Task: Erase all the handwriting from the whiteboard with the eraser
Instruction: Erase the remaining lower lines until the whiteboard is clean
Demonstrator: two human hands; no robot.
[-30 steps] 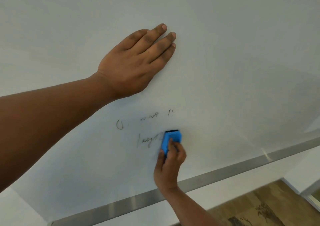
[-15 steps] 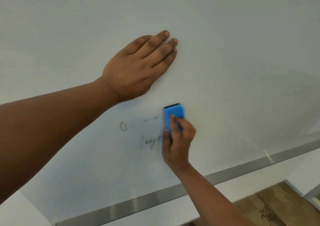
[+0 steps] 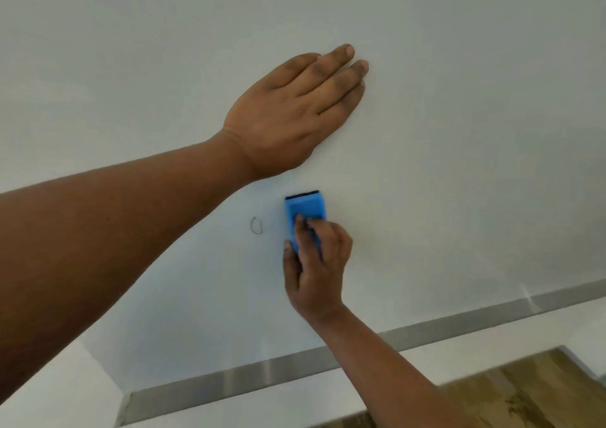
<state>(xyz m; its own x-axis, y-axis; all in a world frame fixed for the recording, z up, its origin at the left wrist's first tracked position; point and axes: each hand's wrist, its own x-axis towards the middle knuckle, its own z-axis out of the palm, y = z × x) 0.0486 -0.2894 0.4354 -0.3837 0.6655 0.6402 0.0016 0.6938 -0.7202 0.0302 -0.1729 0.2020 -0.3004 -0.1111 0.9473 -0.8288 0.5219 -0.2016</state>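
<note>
Blue eraser (image 3: 305, 212) stood lengthwise up whiteboard (image 3: 459, 132), clamped in right hand (image 3: 316, 273); left hand (image 3: 295, 112) flat, fingers together; mark (image 3: 256, 225) beside.

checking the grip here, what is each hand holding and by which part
The right hand holds the blue eraser by its lower end, against the whiteboard. The left hand holds nothing; it rests flat on the board.

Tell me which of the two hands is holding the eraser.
The right hand, lower on the whiteboard, grips the blue eraser beside the last mark. The left hand lies flat and empty above.
</note>
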